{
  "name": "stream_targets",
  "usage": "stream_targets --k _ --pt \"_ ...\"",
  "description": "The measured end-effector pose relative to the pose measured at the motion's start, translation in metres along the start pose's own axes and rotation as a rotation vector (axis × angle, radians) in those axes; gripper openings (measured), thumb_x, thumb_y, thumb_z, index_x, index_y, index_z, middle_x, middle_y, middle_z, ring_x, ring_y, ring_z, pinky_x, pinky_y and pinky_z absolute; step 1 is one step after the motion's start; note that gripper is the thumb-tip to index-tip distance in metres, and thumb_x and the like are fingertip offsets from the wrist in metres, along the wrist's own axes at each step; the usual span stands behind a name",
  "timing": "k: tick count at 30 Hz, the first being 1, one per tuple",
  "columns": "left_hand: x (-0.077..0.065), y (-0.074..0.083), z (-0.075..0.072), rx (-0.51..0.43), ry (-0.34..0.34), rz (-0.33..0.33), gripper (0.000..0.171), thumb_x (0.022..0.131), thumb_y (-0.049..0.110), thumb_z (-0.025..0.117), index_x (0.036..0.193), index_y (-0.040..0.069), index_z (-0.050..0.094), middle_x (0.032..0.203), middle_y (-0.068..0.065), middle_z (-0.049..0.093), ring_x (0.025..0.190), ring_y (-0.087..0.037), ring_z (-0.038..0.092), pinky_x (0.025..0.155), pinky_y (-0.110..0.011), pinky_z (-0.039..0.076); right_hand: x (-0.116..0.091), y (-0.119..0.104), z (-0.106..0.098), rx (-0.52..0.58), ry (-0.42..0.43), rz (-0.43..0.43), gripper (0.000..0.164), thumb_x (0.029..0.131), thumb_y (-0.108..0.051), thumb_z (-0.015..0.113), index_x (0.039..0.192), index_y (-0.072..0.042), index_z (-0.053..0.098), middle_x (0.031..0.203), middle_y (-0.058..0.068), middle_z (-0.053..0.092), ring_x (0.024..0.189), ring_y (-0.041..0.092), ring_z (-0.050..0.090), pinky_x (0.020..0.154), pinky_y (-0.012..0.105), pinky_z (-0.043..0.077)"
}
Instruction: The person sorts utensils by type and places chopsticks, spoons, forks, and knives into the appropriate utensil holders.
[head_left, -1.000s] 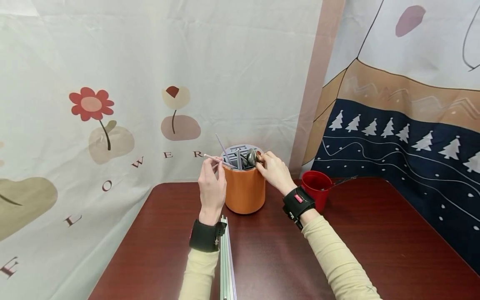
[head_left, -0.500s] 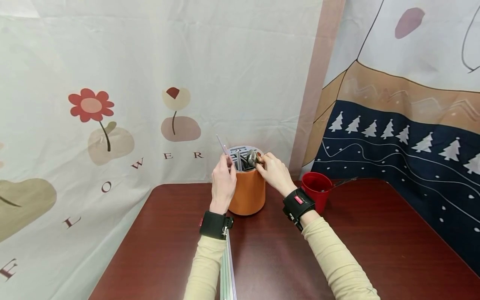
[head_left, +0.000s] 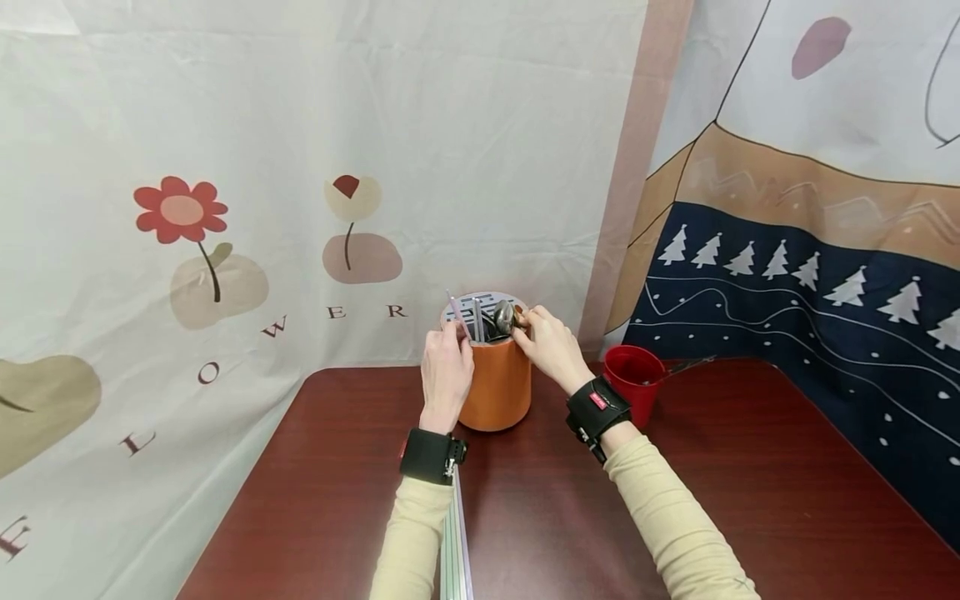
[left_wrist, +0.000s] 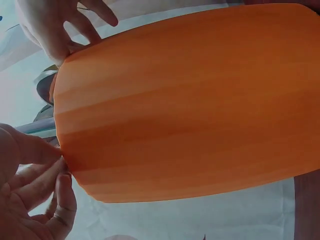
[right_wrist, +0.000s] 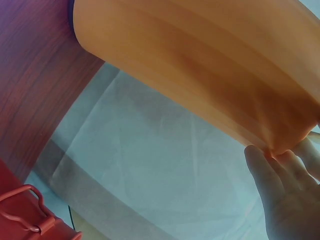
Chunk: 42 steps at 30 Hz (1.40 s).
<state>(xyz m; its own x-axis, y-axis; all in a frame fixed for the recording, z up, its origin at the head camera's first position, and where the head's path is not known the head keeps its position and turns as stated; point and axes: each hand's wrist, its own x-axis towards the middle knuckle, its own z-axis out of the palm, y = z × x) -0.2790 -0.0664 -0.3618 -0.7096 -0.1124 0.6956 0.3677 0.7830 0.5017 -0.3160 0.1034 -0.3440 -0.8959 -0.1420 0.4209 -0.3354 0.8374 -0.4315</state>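
Observation:
An orange cylindrical utensil holder [head_left: 495, 387] stands upright near the table's back edge. Metal utensils stick out of its top, among them a spoon [head_left: 505, 317]. At its left rim my left hand [head_left: 446, 371] pinches a thin lilac stick [head_left: 455, 312], which leans up to the left; its lower end is hidden. My right hand [head_left: 553, 343] grips the holder's right rim beside the spoon. In the left wrist view, the thumb and fingertips of the left hand [left_wrist: 37, 185] meet at the holder's rim. The thumb of the right hand [right_wrist: 295, 200] lies against the holder in the right wrist view.
Right of the holder stands a red cup [head_left: 633, 375] with a thin utensil leaning out of it. Long pale green and lilac sticks [head_left: 455, 550] lie on the brown table [head_left: 570, 517], partly under my left forearm. A printed curtain [head_left: 495, 150] hangs behind.
My left hand has moved right to the holder's rim. Its stick was tilted outside; the lilac stick seen above the rim now stands lower and more upright. My right hand has stayed put.

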Motion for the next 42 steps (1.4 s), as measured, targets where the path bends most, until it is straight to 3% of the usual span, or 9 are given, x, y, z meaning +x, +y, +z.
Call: stream_targets --k 8,18,29,34,39,42 --pt "-0.018 -0.006 -0.003 0.004 -0.002 -0.021 0.022 0.092 0.012 0.058 0.111 0.001 0.059 0.104 -0.016 0.057 0.091 -0.031 0.057 0.072 -0.041 0.052 -0.002 0.001 0.000 0.012 0.004 0.005 0.022 0.093 -0.028 0.055 0.104 -0.011 0.063 0.099 0.004 0.057 0.083 0.027 0.061 0.070 0.040 0.050" --pt "-0.043 -0.015 -0.009 0.017 -0.083 -0.071 0.018 0.091 0.014 0.061 0.107 0.005 0.061 0.097 -0.010 0.063 0.086 -0.028 0.060 0.068 -0.040 0.051 -0.002 0.002 0.000 0.015 0.011 -0.002 0.022 0.093 -0.028 0.055 0.104 -0.011 0.064 0.101 0.004 0.058 0.084 0.028 0.061 0.071 0.041 0.050" --pt "-0.076 -0.029 -0.022 0.111 -0.272 -0.119 0.010 0.085 0.010 0.065 0.093 0.005 0.062 0.081 -0.007 0.063 0.071 -0.030 0.063 0.056 -0.039 0.049 -0.002 0.001 0.000 0.018 0.005 -0.002 0.021 0.093 -0.028 0.055 0.102 -0.011 0.063 0.099 0.004 0.057 0.084 0.027 0.060 0.071 0.040 0.050" --pt "-0.081 -0.036 -0.024 0.147 -0.355 -0.158 0.007 0.086 0.011 0.064 0.091 0.005 0.062 0.077 -0.007 0.063 0.067 -0.030 0.064 0.053 -0.038 0.048 -0.002 -0.001 -0.001 0.020 0.003 -0.003 0.021 0.093 -0.027 0.055 0.102 -0.011 0.063 0.099 0.004 0.057 0.084 0.027 0.060 0.072 0.039 0.050" --pt "-0.084 -0.040 -0.030 0.215 -0.401 -0.210 0.009 0.084 0.011 0.063 0.082 0.003 0.060 0.077 -0.015 0.066 0.067 -0.037 0.065 0.051 -0.043 0.049 -0.001 -0.001 -0.002 0.021 -0.003 -0.007 0.021 0.093 -0.027 0.055 0.103 -0.011 0.063 0.099 0.004 0.057 0.084 0.026 0.059 0.072 0.039 0.049" --pt "-0.086 -0.042 -0.035 0.262 -0.491 -0.266 0.011 0.082 0.005 0.060 0.071 0.002 0.058 0.071 -0.017 0.064 0.062 -0.034 0.063 0.049 -0.043 0.047 -0.001 -0.001 -0.001 0.024 -0.003 -0.007 0.022 0.093 -0.027 0.055 0.104 -0.010 0.063 0.101 0.005 0.057 0.086 0.027 0.060 0.073 0.040 0.050"
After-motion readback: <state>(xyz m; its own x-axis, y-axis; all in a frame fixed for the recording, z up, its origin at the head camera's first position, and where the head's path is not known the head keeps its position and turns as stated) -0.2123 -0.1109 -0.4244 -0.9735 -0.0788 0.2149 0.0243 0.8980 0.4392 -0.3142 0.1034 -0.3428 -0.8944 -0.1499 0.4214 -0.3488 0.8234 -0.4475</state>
